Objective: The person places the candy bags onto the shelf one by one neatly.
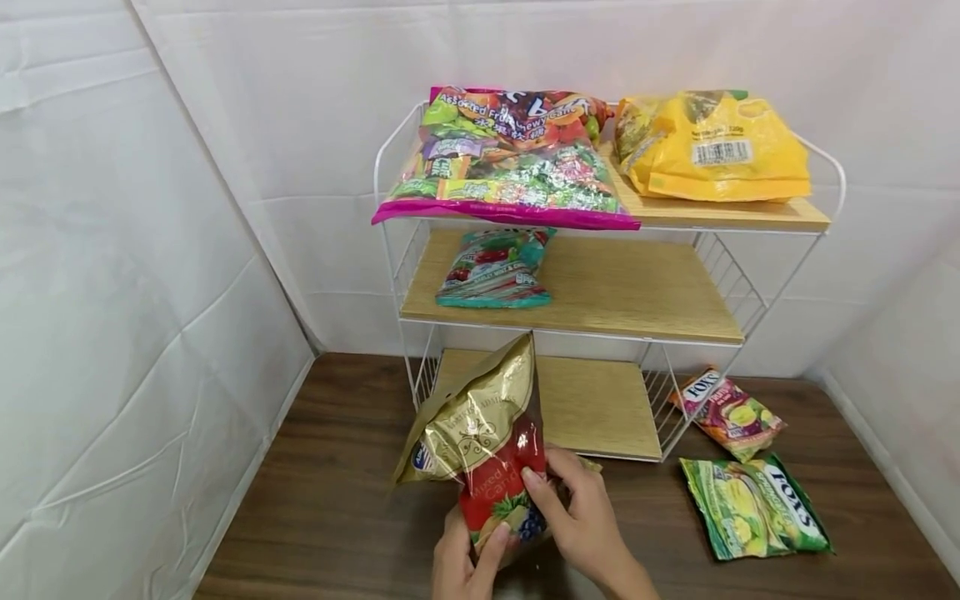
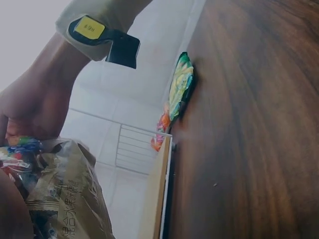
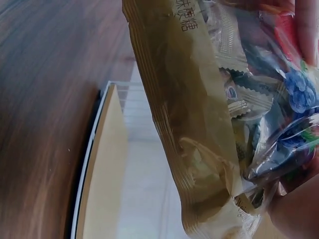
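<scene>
Both hands hold a gold and red bag of mixed fruit candy [image 1: 498,450] in front of the rack, tilted with its gold top toward the upper left. My left hand [image 1: 467,560] grips the lower edge, its thumb lying over the printed fruit. On the bag's right side, my right hand [image 1: 588,518] pinches it with the thumb on the red front; the other fingers are mostly hidden behind. Wrapped sweets [image 3: 249,102] show through a clear part of the bag in the right wrist view.
A three-tier wire rack [image 1: 577,329] with wooden shelves stands behind. On top lie a chewy candy bag [image 1: 517,158] and a yellow bag [image 1: 716,150]; a teal bag [image 1: 495,271] sits on the middle shelf. Purple [image 1: 738,417] and green [image 1: 753,507] Fox's bags lie right of it.
</scene>
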A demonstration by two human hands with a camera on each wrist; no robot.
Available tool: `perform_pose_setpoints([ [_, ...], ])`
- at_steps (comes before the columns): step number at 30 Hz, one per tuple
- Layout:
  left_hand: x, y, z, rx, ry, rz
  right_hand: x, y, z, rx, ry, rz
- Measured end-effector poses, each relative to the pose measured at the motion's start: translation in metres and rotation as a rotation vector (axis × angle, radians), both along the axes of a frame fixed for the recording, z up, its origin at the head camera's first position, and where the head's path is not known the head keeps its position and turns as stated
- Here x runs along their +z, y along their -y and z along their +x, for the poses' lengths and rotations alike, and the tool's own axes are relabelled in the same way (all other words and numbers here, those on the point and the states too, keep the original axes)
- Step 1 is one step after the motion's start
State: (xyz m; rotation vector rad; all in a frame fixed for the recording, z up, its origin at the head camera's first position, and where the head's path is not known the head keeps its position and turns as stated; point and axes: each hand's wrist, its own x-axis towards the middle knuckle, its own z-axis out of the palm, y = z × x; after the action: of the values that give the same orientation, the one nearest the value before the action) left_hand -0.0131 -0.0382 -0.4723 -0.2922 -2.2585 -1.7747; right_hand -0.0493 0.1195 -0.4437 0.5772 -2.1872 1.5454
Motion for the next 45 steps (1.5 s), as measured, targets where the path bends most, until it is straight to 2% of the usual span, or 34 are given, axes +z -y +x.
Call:
perform_pose_setpoints([
  [5, 0.002, -0.002, -0.01, -0.022, -0.198, -0.06, 0.007, -0.008, -0.002, 0.011, -0.061, -0.006],
  [10, 0.011, -0.002, -0.021, -0.097, -0.297, -0.088, 0.014, -0.015, -0.001, -0.001, -0.081, -0.017],
  [16, 0.025, -0.004, -0.035, -0.225, -0.373, -0.101, 0.018, -0.021, 0.004, -0.022, -0.038, -0.035],
  [21, 0.03, -0.009, -0.042, -0.291, -0.398, -0.114, 0.021, -0.026, 0.005, -0.049, -0.046, -0.007],
  [32, 0.046, -0.016, -0.056, -0.328, -0.49, -0.181, 0.03, -0.038, 0.007, -0.075, -0.031, 0.002],
  [40, 0.059, -0.02, -0.065, -0.357, -0.54, -0.188, 0.038, -0.048, 0.006, -0.073, -0.04, 0.001],
  [45, 0.064, -0.024, -0.072, -0.373, -0.58, -0.21, 0.042, -0.054, 0.005, -0.1, -0.035, 0.028],
])
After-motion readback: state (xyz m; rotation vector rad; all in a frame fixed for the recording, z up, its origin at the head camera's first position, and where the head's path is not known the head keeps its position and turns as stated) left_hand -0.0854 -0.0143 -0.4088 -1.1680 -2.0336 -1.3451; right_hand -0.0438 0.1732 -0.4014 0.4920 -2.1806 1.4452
